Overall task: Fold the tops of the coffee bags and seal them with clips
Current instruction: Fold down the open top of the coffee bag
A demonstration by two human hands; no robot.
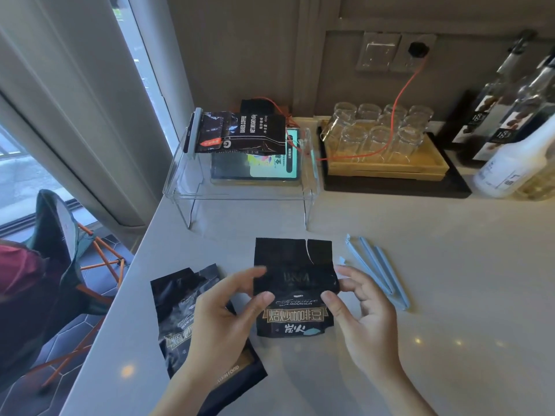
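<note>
Hands [222, 313] [365, 313] pinch glossy black coffee bag [295, 295] | slim blue clips [377, 270] beside

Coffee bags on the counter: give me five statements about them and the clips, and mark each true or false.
1. Both hands hold the middle coffee bag by its sides. True: the left hand and the right hand each pinch an edge.
2. A clip is already fastened on that bag. False: its torn top stands open and unfolded, with no clip on it.
3. The blue clips lie on the counter to the right of the held bag. True.
4. A second bag lies flat on the counter under the left hand. True.
5. The clear shelf at the back is bare. False: a sealed coffee bag lies on top of it.
</note>
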